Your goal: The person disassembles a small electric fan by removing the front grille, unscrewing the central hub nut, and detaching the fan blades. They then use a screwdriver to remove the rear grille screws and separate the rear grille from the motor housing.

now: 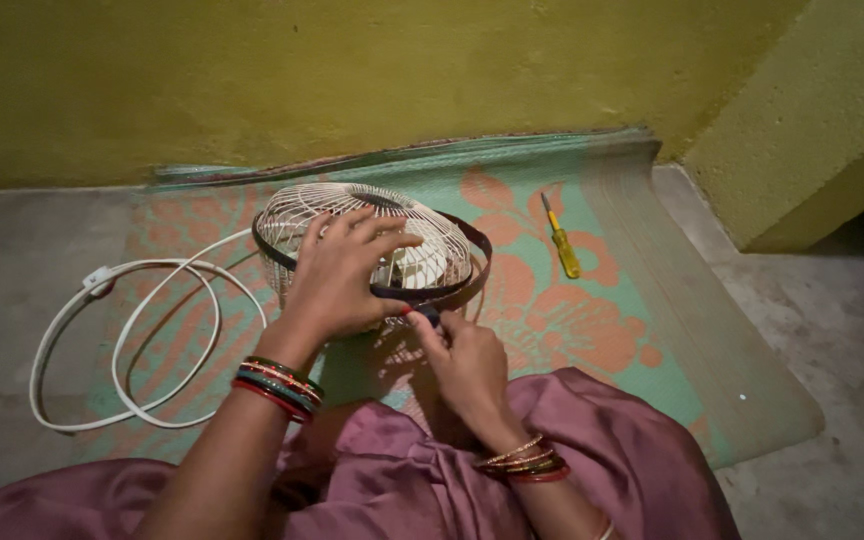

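Fan cage point(362, 235), white wire, is lying on the patterned mat point(592, 310) before my lap. I am pressing my left hand point(337, 275) flat over it, fingers spread, gripping nothing. My right hand point(462, 360) is pinching the dark rim band point(477, 262) at its near edge. A yellow screwdriver point(560, 240) is lying well apart, the white cord point(132, 330) looping left.
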